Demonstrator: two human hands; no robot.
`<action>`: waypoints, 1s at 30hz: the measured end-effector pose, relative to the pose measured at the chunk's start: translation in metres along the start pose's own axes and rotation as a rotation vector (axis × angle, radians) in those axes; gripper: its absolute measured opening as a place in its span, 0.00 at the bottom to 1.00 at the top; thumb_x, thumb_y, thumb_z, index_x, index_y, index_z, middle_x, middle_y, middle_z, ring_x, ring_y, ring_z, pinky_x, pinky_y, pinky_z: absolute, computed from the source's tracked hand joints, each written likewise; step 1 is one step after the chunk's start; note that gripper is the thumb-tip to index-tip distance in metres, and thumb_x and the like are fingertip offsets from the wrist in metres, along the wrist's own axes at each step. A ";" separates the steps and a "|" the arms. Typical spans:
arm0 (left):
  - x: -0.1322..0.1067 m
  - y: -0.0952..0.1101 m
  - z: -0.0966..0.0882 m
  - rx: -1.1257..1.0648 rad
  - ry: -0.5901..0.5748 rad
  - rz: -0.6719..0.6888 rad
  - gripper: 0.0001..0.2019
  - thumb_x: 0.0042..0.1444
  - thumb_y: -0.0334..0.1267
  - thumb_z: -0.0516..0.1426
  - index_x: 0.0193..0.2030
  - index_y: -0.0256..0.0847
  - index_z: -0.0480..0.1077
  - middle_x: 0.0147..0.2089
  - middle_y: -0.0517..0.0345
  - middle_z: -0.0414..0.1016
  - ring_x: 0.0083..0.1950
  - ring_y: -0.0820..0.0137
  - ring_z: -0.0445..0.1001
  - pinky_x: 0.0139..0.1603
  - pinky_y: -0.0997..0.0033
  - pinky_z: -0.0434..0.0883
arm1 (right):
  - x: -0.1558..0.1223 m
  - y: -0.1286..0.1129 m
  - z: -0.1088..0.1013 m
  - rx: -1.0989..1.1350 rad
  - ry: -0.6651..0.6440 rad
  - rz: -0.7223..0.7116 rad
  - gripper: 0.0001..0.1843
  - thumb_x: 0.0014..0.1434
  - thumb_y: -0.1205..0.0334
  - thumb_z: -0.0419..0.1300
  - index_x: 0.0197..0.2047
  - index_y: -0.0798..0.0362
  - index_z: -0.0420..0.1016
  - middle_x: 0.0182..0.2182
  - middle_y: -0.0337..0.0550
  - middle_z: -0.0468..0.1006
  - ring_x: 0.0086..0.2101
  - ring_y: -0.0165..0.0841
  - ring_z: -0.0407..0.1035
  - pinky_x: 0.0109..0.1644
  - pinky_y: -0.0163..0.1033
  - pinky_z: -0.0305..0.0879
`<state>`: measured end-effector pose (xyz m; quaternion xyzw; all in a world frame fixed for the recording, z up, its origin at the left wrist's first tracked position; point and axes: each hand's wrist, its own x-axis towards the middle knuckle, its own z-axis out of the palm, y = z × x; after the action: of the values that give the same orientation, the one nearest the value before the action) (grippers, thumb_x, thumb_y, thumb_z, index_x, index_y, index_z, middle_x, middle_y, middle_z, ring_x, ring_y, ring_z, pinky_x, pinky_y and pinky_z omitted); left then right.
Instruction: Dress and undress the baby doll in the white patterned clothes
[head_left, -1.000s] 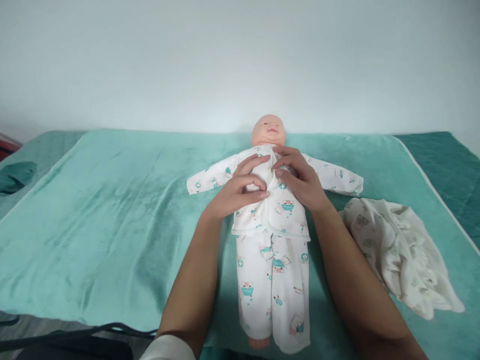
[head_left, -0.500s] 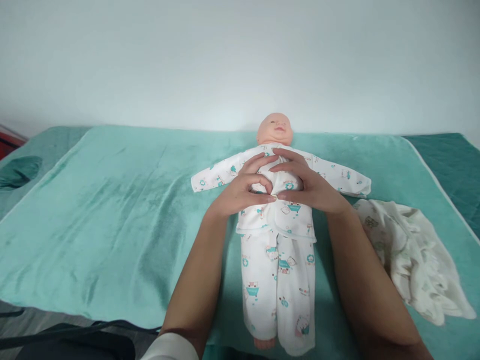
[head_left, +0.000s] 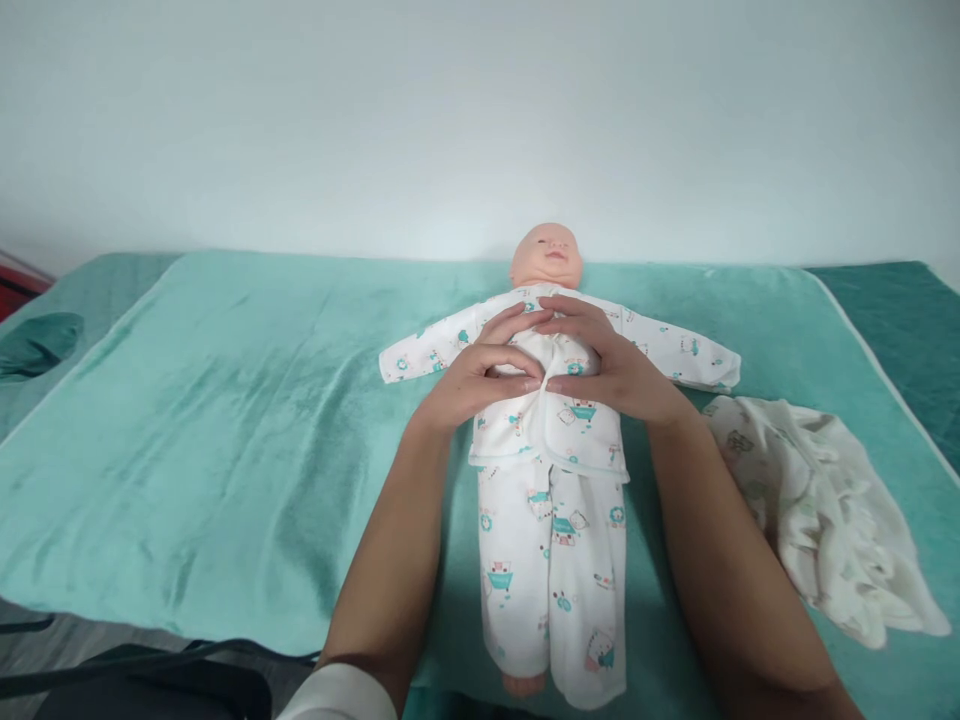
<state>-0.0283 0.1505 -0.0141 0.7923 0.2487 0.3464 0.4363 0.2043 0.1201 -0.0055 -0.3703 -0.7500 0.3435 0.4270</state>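
Observation:
A baby doll (head_left: 551, 255) lies on its back, dressed in a white printed baby shirt (head_left: 577, 430) and matching trousers (head_left: 517, 560). Both sleeves stretch out sideways. My left hand (head_left: 484, 365) rests on the shirt's front from the left, thumb and index finger pinching the front edge at the belly. From the other side my right hand (head_left: 604, 360) grips the opposite front edge, its thumb close to the left fingertips. The remaining fingers of both hands lie over the chest. Whatever fastening sits between the fingertips is covered. One foot (head_left: 523, 685) shows below the left trouser leg.
A crumpled white printed baby garment (head_left: 832, 520) lies to the right, beside my right forearm. The green blanket (head_left: 187, 430) spreads under everything, with a pale wall (head_left: 480, 120) behind. A dark chair-like shape (head_left: 150, 680) stands at the lower left.
Thumbs and fingertips have shifted slightly up and left, and a small pale spot between them is now covered. The doll appears slightly further left. Both hands stay on the shirt.

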 end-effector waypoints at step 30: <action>0.008 0.008 0.025 0.288 0.202 0.040 0.07 0.63 0.44 0.62 0.38 0.45 0.71 0.70 0.50 0.67 0.74 0.57 0.63 0.74 0.46 0.61 | 0.006 0.037 0.010 0.215 0.660 0.153 0.14 0.44 0.68 0.59 0.36 0.47 0.67 0.54 0.44 0.77 0.57 0.44 0.72 0.66 0.57 0.64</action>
<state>-0.0034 0.1393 -0.0138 0.8126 0.3227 0.3935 0.2841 0.2027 0.1418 -0.0380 -0.4695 -0.5010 0.3135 0.6560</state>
